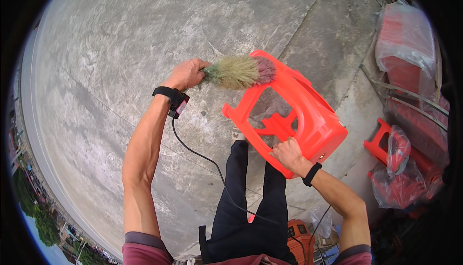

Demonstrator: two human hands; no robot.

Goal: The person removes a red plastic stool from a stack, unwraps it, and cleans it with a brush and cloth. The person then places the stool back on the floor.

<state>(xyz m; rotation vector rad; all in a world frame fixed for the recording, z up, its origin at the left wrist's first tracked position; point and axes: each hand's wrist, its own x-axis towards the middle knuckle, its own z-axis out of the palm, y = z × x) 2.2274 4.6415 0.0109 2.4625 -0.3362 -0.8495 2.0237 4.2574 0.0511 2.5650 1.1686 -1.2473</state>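
My left hand (187,74) grips a fluffy duster (237,72) at its handle end. The duster's head is green and yellowish with a purple tip, and that tip rests against a leg of a red plastic stool (314,120). My right hand (290,156) is closed on another leg of this stool, which is tipped on its side above the floor in front of my legs. The stool's seat faces right and away from me. Through its side openings the grey concrete shows. A strapped device (178,103) with a cable sits on my left wrist.
To the right stand plastic-wrapped red items (405,48) and more red stools (379,136), partly bagged. An orange case (299,236) is beside my legs. A black cable (202,156) hangs from my left wrist. Concrete floor (144,41) spreads ahead; a road lies far left.
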